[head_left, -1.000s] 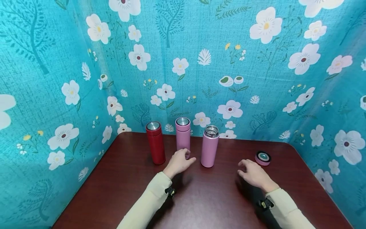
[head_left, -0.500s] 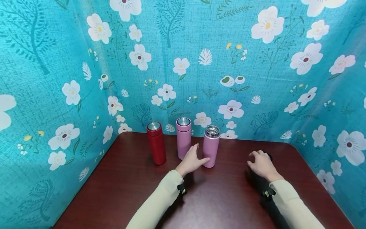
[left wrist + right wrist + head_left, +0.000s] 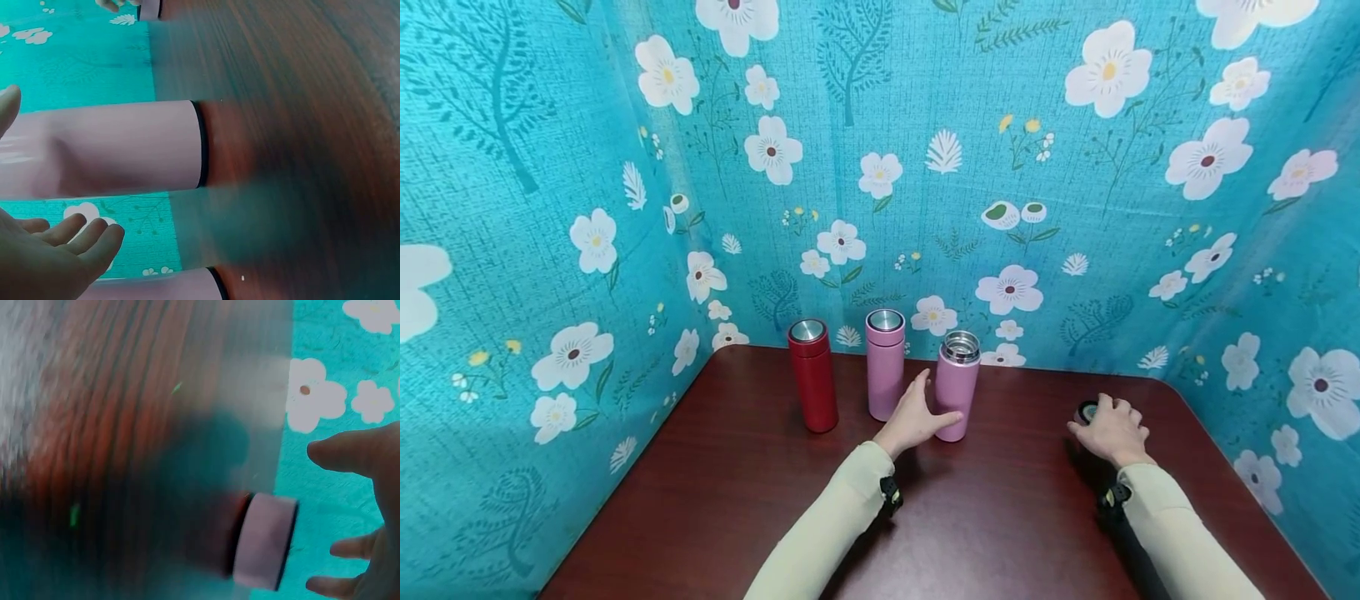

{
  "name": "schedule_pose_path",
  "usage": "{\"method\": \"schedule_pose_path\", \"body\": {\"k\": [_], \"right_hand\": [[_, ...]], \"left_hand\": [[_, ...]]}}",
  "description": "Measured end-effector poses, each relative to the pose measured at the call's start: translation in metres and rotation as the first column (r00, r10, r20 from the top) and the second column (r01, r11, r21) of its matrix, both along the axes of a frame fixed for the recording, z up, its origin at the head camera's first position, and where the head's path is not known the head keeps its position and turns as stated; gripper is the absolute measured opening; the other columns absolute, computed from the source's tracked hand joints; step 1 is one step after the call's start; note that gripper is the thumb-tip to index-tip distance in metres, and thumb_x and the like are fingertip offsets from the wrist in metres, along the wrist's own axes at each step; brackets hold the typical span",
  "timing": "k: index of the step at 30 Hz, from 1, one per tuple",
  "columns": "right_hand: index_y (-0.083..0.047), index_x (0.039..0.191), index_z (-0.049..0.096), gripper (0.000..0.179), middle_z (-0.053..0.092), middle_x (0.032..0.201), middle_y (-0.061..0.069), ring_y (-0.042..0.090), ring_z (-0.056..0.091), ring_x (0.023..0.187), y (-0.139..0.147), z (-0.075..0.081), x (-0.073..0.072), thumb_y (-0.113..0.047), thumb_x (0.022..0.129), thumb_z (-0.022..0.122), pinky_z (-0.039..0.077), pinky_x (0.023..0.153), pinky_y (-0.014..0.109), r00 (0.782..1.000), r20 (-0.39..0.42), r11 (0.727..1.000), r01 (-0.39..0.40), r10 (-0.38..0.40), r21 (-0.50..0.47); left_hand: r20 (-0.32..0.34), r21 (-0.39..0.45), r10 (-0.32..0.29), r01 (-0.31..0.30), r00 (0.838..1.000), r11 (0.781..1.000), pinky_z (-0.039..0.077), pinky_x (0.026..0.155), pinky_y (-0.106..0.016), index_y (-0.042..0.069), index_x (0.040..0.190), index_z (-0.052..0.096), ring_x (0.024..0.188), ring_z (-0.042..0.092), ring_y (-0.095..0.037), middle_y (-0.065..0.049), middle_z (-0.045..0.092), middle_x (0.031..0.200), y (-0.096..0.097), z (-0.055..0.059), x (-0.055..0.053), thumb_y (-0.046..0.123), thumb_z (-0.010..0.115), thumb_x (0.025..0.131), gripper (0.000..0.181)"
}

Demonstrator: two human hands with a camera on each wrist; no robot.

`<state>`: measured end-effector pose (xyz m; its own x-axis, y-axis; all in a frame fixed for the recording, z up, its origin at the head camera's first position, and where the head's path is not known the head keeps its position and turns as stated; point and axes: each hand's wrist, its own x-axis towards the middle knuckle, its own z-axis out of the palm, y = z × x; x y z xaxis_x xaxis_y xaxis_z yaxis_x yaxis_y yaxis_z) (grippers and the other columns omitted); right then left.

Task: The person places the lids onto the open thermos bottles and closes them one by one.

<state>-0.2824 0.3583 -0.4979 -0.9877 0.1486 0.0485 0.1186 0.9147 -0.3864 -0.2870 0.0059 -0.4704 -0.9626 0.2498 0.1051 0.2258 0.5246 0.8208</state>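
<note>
A pink thermos bottle [image 3: 955, 385] stands without its lid, its steel mouth showing. My left hand [image 3: 917, 421] is beside it, thumb and fingers spread to either side. In the left wrist view, a gap shows between the fingers [image 3: 94, 240] and the bottle [image 3: 125, 150]. At the right, my right hand [image 3: 1114, 429] hovers over the pink lid [image 3: 1081, 413], partly hiding it. In the right wrist view, the spread fingers and thumb [image 3: 350, 451] stay apart from the lid [image 3: 265, 542], which rests on the table.
To the left stand a second pink thermos [image 3: 885, 367], lidded, and a red lidded thermos [image 3: 814, 383]. All are on a dark reddish-brown wooden table [image 3: 992, 517]. Blue flowered cloth [image 3: 917, 208] hangs behind and at both sides.
My left hand has moved right from the lidded pink thermos to the lidless one, its fingers spreading. My right hand has moved right and forward to the lid.
</note>
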Motion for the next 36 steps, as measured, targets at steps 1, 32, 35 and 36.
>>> {"method": "schedule_pose_path", "body": {"k": [1,32,35,36], "right_hand": [[0.018,0.135,0.02,0.092,0.023,0.124,0.047,0.062,0.022,0.11,0.002,-0.001,-0.001,-0.043,0.083,0.065,0.025,0.079,0.071,1.0,0.016,1.0,0.019,-0.019,-0.005],[0.021,0.133,0.019,0.088,0.032,0.12,0.044,0.058,0.033,0.106,0.019,-0.013,-0.013,-0.042,0.087,0.06,0.035,0.088,0.064,0.993,0.097,0.991,0.073,-0.062,-0.113],[0.02,0.134,0.019,0.088,0.032,0.12,0.044,0.058,0.032,0.107,0.018,-0.014,-0.013,-0.041,0.087,0.061,0.036,0.088,0.064,0.994,0.091,0.99,0.077,-0.066,-0.121],[0.02,0.134,0.019,0.088,0.032,0.12,0.043,0.058,0.033,0.107,0.018,-0.014,-0.013,-0.041,0.087,0.061,0.036,0.088,0.064,0.994,0.09,0.989,0.076,-0.065,-0.124]], "left_hand": [[0.004,0.001,0.002,-0.002,1.0,1.0,0.039,0.102,-0.046,0.01,0.149,0.021,0.131,0.039,-0.024,-0.011,0.037,0.146,0.001,-0.001,-0.001,0.048,0.074,0.076,0.098],[-0.035,0.116,0.013,-0.009,0.999,0.993,0.042,0.098,-0.04,0.014,0.142,0.034,0.116,0.05,-0.016,-0.003,0.049,0.133,0.018,-0.001,-0.015,0.038,0.079,0.076,0.083],[-0.039,0.128,0.016,-0.011,0.999,0.992,0.042,0.098,-0.039,0.014,0.142,0.033,0.116,0.05,-0.016,-0.002,0.05,0.132,0.02,0.0,-0.017,0.036,0.079,0.076,0.084],[-0.037,0.134,0.018,-0.013,0.999,0.991,0.043,0.098,-0.04,0.014,0.143,0.033,0.116,0.05,-0.016,-0.002,0.05,0.132,0.021,0.001,-0.017,0.036,0.079,0.076,0.084]]}}
